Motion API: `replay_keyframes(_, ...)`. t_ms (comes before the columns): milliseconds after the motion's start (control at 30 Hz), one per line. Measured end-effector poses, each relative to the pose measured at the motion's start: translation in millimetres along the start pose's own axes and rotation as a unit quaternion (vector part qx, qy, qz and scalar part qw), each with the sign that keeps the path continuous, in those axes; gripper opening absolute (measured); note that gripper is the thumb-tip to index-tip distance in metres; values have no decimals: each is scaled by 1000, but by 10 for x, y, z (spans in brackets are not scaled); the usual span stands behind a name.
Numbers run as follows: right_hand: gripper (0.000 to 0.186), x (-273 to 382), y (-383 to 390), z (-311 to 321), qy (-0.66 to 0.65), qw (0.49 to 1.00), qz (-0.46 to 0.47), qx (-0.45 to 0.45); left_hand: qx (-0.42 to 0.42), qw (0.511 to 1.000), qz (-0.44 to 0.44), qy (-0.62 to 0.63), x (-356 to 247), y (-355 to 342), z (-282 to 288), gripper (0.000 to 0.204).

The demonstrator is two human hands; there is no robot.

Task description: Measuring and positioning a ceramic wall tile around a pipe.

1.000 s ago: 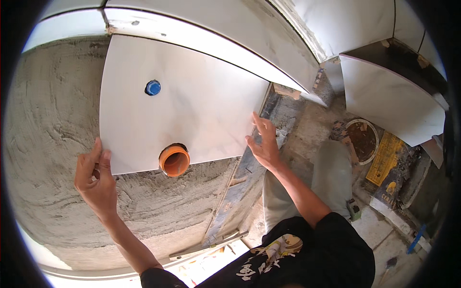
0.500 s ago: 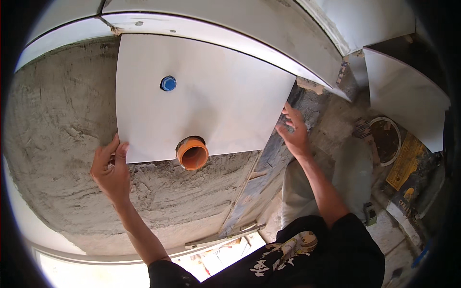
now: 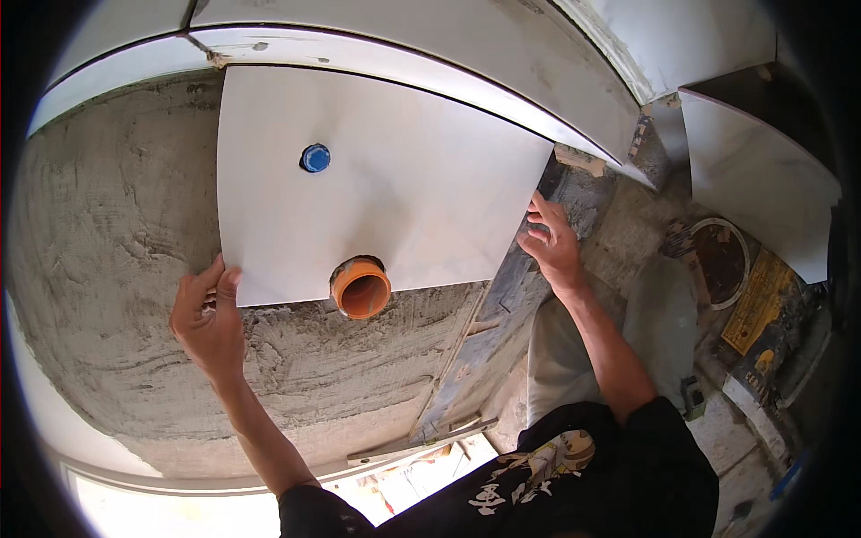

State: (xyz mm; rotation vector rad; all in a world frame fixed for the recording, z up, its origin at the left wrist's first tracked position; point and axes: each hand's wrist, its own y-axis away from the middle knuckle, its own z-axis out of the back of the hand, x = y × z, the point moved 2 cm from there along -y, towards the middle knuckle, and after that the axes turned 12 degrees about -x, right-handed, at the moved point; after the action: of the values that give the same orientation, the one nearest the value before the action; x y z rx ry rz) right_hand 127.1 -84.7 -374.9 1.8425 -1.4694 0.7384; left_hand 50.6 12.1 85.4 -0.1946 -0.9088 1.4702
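A large white wall tile (image 3: 430,188) lies against the mortar-covered wall (image 3: 117,206). A blue plug (image 3: 315,158) shows through a round hole in the tile. At its lower edge an orange pipe (image 3: 361,289) sticks out through a notch. My left hand (image 3: 208,314) grips the tile's lower left corner, thumb at the front and fingers at the edge. My right hand (image 3: 552,240) has curled fingers at the tile's right edge; some fingertips are hidden by that edge.
More white tiles (image 3: 430,31) stand along the top. At right are a loose tile (image 3: 753,170), a round bucket (image 3: 720,263) and a yellow-and-black bag (image 3: 758,305). A long level-like bar (image 3: 421,442) lies near the bright opening below.
Both hands stay on the tile's edges. The view shifts very slightly; otherwise the tile and its surroundings look the same.
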Motion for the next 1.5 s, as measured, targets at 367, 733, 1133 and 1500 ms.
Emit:
replay_keyframes(367, 72, 144, -6, 14, -62, 997, -33, 19, 83, 996, -17, -23, -195, -316, 6, 15)
replay_keyframes(733, 76, 205, -37, 67, -72, 996, -42, 36, 177, 981, 73, 34, -227, -466, -42, 16)
replay_keyframes(1133, 69, 196, -71, 90, -141, 985, -87, 44, 91, 995, -8, -47, -367, -482, -121, 25)
replay_keyframes(1500, 72, 202, -15, 98, -212, 969, -116, 48, 106, 988, 61, 98, -205, -426, -177, 17)
